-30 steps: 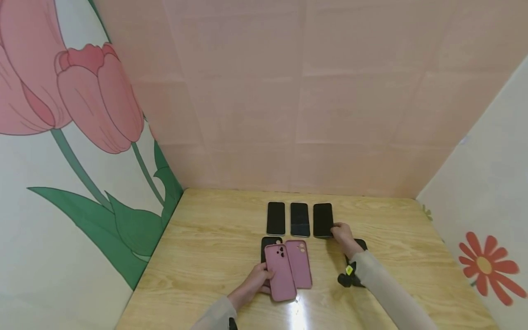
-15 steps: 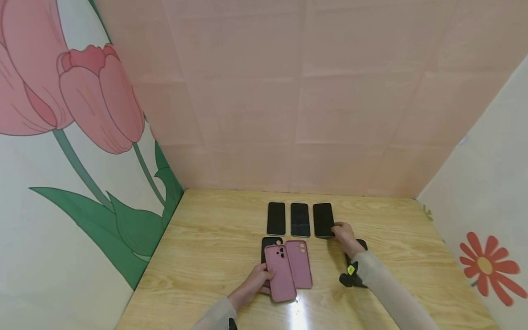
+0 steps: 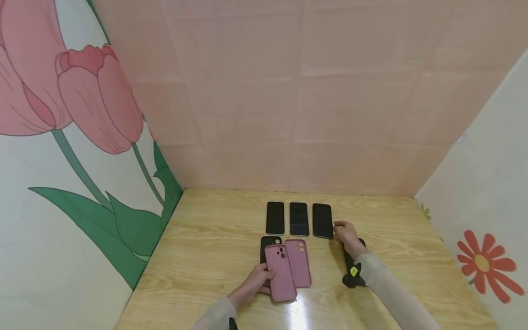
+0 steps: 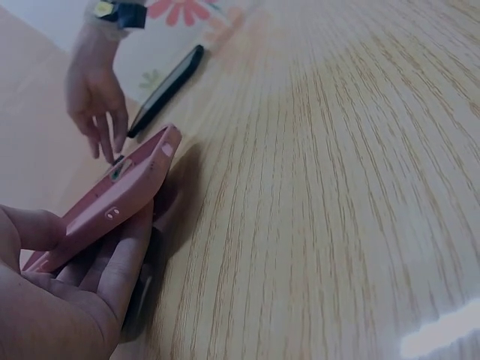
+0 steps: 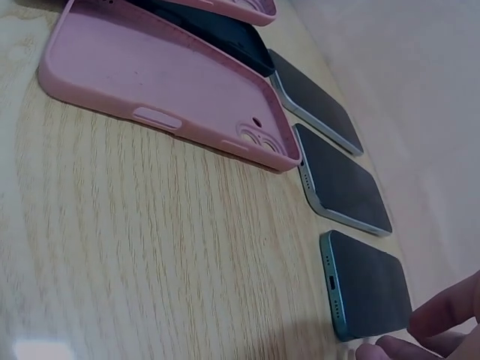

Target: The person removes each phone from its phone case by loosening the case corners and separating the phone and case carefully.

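My left hand (image 3: 256, 278) grips a pink phone case (image 3: 282, 279) by its left edge, thumb on top and fingers underneath. Partly covered by it, a second pink case (image 3: 301, 266) and a black case (image 3: 267, 242) lie on the table. Behind them, three dark-screened phones stand in a row: a left phone (image 3: 275, 218), a middle phone (image 3: 299, 219) and a right phone (image 3: 322, 221) with a green-blue frame (image 5: 335, 289). My right hand (image 3: 348, 237) hovers beside the right phone's lower right corner, fingers loosely bent and holding nothing.
A black case-like item (image 4: 169, 88) lies under my right forearm, partly hidden in the head view. The wooden table (image 3: 206, 238) meets a pink back wall (image 3: 297, 114) and flower-printed side walls. A bright glare marks the front of the table.
My right hand has let go of the right phone's lower edge and drawn slightly to the right. That phone has turned a little. My left hand keeps the pink case still.
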{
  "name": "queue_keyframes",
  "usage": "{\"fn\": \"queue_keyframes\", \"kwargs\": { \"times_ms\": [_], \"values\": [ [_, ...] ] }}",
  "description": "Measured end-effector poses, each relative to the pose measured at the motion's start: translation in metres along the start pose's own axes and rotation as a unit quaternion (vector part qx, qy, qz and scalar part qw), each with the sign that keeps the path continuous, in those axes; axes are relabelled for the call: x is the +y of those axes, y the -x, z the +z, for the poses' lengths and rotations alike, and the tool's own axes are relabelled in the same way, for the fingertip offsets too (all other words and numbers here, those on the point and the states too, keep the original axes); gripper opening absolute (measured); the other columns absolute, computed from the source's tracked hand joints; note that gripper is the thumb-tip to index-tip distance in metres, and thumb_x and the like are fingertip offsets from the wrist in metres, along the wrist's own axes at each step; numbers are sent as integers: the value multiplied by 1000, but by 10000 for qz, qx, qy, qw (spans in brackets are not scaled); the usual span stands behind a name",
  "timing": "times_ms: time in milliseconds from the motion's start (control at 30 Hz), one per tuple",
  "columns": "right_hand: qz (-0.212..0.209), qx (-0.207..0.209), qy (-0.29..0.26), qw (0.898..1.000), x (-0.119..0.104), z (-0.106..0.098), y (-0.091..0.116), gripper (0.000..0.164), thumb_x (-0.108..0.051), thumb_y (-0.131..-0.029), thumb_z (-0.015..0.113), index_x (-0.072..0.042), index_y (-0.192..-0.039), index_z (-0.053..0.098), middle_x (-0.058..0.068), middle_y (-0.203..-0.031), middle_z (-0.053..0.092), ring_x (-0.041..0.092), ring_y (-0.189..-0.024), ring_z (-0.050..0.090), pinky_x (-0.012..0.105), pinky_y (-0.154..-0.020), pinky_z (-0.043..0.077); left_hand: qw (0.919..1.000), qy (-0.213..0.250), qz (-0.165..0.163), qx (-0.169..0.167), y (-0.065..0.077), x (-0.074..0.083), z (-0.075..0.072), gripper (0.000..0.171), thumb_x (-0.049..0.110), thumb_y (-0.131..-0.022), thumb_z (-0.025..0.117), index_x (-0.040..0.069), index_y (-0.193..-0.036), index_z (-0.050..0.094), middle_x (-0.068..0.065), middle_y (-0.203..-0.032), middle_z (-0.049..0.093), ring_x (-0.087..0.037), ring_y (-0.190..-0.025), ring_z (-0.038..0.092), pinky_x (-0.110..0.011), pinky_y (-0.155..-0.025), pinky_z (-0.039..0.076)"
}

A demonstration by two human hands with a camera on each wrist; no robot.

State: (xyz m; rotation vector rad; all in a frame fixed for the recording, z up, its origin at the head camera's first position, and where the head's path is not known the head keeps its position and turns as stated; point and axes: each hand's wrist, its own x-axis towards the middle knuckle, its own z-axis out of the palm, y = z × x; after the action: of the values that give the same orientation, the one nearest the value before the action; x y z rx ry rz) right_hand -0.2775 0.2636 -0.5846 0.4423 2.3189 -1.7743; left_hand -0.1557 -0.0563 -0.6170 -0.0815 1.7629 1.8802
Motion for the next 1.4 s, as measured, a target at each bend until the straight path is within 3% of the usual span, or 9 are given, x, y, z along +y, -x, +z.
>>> {"fn": "queue_keyframes", "kwargs": {
  "times_ms": [233,433,667,800,1000,1400],
  "values": [
    [-149,-103,161,9997,6,-5,9,41,2,-98,36,16,-136,42,35,-131,46,34,-99,54,43,-87,49,9999,-94,106,61,2,-2,1,33,10,-99,50,-6,-127,55,-17,-94,71,-29,-82,70,-44,-71,59],
    [-340,-276,206,9988,11,-6,18,33,7,-95,44,14,-127,53,23,-109,64,25,-86,57,42,-79,49,9996,-157,192,135,1,-5,3,33,11,-99,51,-6,-126,56,-18,-92,71,-29,-81,70,-44,-70,60],
    [-747,-199,629,9950,15,-1,40,23,8,-95,46,13,-114,59,18,-96,65,24,-79,56,34,-67,50,9998,-61,182,46,1,-5,7,34,11,-98,52,-6,-128,55,-18,-93,71,-28,-80,70,-43,-69,60],
    [-1139,-245,1199,9859,14,4,60,22,10,-93,47,9,-108,63,14,-93,66,27,-85,59,32,-69,51,9998,-6,179,-16,1,-1,8,36,13,-99,52,-6,-130,54,-16,-95,71,-27,-81,70,-42,-71,59],
    [-1423,-314,1565,9769,9,4,82,20,9,-92,50,3,-103,66,9,-93,67,27,-91,62,32,-72,52,9998,-37,173,-71,-2,7,11,38,15,-100,53,-5,-132,53,-15,-96,71,-27,-82,69,-43,-72,59],
    [-1845,-63,2473,9512,14,-9,91,15,5,-92,57,-3,-96,69,8,-96,68,25,-91,61,41,-77,50,9995,-204,164,-164,-9,15,19,36,20,-100,55,2,-131,57,-9,-95,70,-22,-83,68,-39,-74,59]
  ]
}}
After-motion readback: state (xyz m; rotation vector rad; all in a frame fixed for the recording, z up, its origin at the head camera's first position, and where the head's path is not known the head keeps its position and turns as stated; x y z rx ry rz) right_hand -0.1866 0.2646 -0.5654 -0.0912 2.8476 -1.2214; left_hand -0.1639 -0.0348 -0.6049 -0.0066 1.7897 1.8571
